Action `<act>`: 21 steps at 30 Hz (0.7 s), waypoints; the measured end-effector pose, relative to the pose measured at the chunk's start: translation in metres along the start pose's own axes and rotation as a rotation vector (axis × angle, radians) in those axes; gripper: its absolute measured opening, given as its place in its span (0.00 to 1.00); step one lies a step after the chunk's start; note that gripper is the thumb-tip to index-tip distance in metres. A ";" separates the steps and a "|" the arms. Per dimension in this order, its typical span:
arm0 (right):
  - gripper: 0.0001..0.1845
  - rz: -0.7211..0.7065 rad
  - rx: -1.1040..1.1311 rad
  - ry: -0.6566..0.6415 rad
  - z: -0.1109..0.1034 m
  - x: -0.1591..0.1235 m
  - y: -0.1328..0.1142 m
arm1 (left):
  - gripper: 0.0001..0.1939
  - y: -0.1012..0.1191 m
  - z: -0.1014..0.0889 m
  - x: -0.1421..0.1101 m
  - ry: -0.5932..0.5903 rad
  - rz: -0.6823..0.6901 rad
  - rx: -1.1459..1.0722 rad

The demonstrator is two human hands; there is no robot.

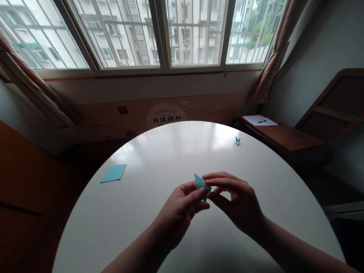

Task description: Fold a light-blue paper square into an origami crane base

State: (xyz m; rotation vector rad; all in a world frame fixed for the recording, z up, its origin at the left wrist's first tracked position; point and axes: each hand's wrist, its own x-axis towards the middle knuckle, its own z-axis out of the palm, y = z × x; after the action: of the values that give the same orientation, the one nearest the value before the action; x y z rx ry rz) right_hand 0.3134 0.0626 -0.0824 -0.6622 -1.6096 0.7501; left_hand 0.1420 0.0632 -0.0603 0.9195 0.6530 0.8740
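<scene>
Both my hands meet over the middle of a round white table (pixel 136 220). Between them is a small folded piece of teal paper (pixel 200 182), its point sticking up and to the left. My left hand (pixel 179 212) pinches its lower edge with thumb and fingers. My right hand (pixel 236 201) pinches the other side, fingers curled over the fold. A stack of flat teal paper squares (pixel 113 173) lies at the table's left. A tiny finished teal paper crane (pixel 238 140) stands at the far right of the table.
A dark wooden side table (pixel 284 136) at the right carries a white sheet with a pen (pixel 260 120). Behind the table stand a printed cardboard panel (pixel 167 113) and a wide barred window. Wooden furniture flanks both sides.
</scene>
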 end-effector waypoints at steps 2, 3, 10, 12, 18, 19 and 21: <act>0.15 -0.059 -0.023 -0.005 -0.001 0.001 0.000 | 0.14 0.001 -0.002 0.000 -0.024 -0.031 -0.009; 0.14 -0.090 -0.025 -0.009 -0.002 0.001 0.001 | 0.14 0.002 -0.002 0.000 -0.035 -0.043 -0.012; 0.12 -0.070 -0.007 0.026 -0.001 0.001 0.002 | 0.16 -0.001 -0.004 0.002 0.049 -0.072 -0.070; 0.10 -0.024 0.015 0.059 -0.001 0.002 0.003 | 0.17 -0.002 -0.006 0.004 0.133 -0.040 -0.060; 0.08 0.131 0.092 0.087 -0.002 0.003 0.003 | 0.21 0.001 -0.018 0.007 0.279 0.254 0.396; 0.07 0.151 0.093 0.088 -0.002 0.002 0.004 | 0.21 0.003 -0.019 0.006 0.264 0.266 0.445; 0.06 0.193 0.113 0.087 -0.001 0.002 0.004 | 0.19 0.005 -0.019 0.005 0.232 0.260 0.469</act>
State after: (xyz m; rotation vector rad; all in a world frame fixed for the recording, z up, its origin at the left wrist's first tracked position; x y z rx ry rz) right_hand 0.3146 0.0669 -0.0846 -0.7644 -1.4261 0.9338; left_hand 0.1277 0.0764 -0.0650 1.3577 0.9788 1.0923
